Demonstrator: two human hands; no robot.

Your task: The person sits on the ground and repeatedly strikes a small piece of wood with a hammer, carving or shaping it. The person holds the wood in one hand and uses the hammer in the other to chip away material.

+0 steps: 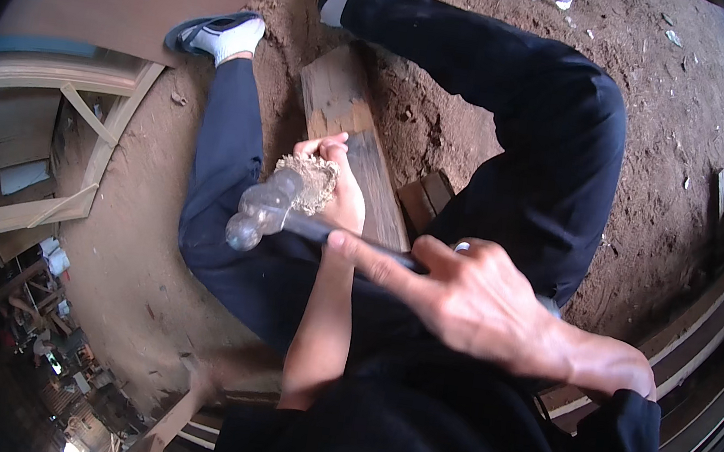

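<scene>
My right hand (474, 308) is wrapped round the dark handle of a ball-peen hammer (267, 207), its index finger stretched along the handle. The rounded metal head is to the left, above my left forearm and thigh. My left hand (346, 190) is bent round a rough, frayed, light-tan clump (311, 180), close beside the hammer head. Whether the head touches the clump I cannot tell. Under and beyond my left hand lies a weathered wooden plank (376, 183), on the ground between my legs.
A short wood block (425, 199) lies beside the plank, near my right thigh. Wooden frames (24, 216) stand at the left, and stacked timber (708, 314) is at the right. Brown dirt ground (670, 146) has small scraps on it. Cluttered items fill the lower left.
</scene>
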